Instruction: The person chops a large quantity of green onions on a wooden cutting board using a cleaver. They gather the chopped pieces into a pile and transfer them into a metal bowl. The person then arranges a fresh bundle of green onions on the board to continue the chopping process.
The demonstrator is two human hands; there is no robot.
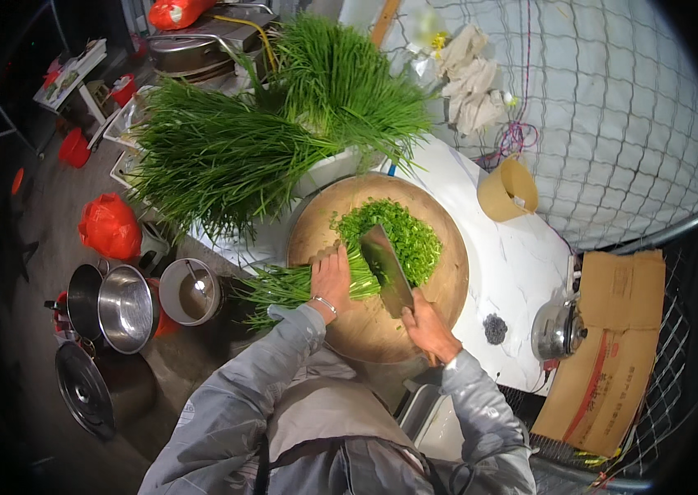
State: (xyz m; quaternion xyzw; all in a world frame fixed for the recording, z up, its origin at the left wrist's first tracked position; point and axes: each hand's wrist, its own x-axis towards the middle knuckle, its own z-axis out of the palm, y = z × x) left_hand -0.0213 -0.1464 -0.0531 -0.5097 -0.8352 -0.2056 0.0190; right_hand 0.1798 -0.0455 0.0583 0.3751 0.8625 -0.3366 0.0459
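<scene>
My left hand (331,281) presses down on a bunch of Chinese chives (281,289) lying across a round wooden chopping board (343,337). The handle of a broad cleaver (389,266) is in my right hand (428,325), its blade at the cut end of the bunch. Beyond and to the right of the blade, chopped green pieces (408,238) are heaped on the board. Two large piles of long uncut chives (219,148) rise behind the board, at the far left.
A tan plastic container (508,190), a dark scouring pad (495,328) and a glass kettle (556,331) stand on the white tabletop (497,266) at right, beside flattened cardboard (609,352). Left are a bucket (191,291), steel bowl (127,309), pot lid (84,390) and red plastic bag (109,227).
</scene>
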